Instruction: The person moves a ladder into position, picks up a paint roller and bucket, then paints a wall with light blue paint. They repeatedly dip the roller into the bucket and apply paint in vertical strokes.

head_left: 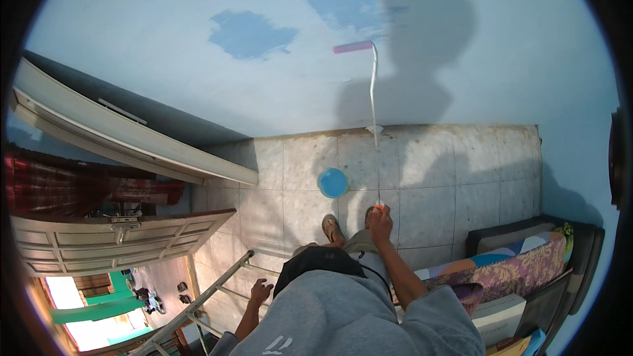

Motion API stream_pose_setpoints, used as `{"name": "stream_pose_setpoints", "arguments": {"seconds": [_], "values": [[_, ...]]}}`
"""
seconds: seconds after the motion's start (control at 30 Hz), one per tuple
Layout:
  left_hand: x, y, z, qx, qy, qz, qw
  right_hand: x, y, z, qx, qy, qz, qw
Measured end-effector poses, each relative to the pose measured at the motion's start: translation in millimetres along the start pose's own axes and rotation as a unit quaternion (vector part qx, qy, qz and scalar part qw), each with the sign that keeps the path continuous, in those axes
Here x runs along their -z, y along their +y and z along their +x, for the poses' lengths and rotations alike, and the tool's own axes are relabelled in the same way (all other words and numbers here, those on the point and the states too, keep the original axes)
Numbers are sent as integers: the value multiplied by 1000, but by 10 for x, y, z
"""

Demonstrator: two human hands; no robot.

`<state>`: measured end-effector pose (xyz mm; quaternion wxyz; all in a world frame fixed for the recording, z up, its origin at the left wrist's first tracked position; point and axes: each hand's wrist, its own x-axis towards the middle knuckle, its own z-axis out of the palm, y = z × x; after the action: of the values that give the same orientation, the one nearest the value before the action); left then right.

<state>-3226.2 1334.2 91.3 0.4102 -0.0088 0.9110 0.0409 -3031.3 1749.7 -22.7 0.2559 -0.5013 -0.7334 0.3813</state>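
Your right hand, lower centre, grips a pink paint roller; your left hand, lower left, hangs half-curled near the ladder.

Shiny metal rod on 1 paint roller — matt wall, smooth floor tiles

Pale tiled floor: round blue-filled container, sandalled feet near it.

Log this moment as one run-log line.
Right grip: on paint roller | Left grip: empty, near ladder | Roller contact with patchy blue wall: unclear | Round container: on floor
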Motion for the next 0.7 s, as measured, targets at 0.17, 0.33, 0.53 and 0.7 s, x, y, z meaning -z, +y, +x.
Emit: {"name": "stream_pose_setpoints", "arguments": {"seconds": [0.17, 0.33, 0.53, 0.7], "values": [[80, 9, -27, -31, 3, 30, 999, 352, -13, -282, -94, -3, 15, 995], [128, -213, 500, -47, -15, 46, 998, 533, 384, -702, -90, -59, -24, 994], [377, -170, 1180, -92, -38, 6, 995, 686, 60, -921, -87, -126, -100, 983], [730, -466, 1895, -126, -34, -20, 991, 438, -274, -1238, -79, -170, -77, 979]]}}
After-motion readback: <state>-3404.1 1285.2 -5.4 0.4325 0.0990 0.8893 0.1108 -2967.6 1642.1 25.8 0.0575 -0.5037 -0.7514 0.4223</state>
